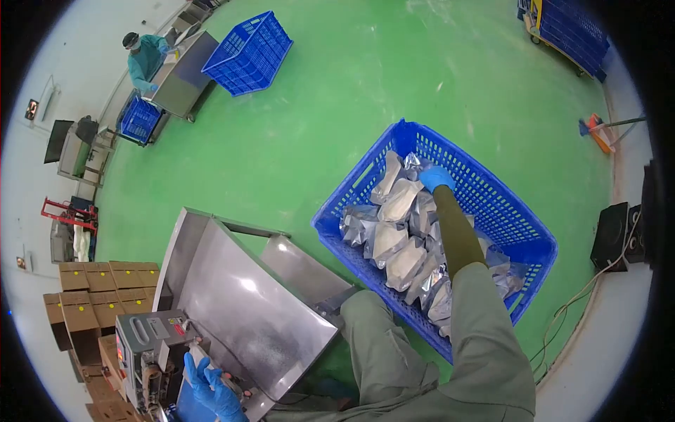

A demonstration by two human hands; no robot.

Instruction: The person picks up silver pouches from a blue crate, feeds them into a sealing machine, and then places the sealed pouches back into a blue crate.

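My right hand (436,178), in a blue glove, reaches into a large blue plastic crate (485,172). Its fingers close on a shiny silver pouch (413,166) near the crate's far corner; the fingertips are partly hidden. Many filled pouches, silver with pale faces, lie in rows in the crate, such as one pale pouch (401,200) close to that hand. At the lower left, my left hand (209,392), also blue-gloved, has its fingers stretched apart and holds nothing. It is beside a grey metal machine (151,337) at the end of a steel table.
The steel table (242,281) has raised edges. Cardboard boxes (105,295) are stacked behind the machine. Across the green floor (330,84), another person (144,58) works at a steel table by a blue crate (249,55). Cables (569,309) run along the right wall.
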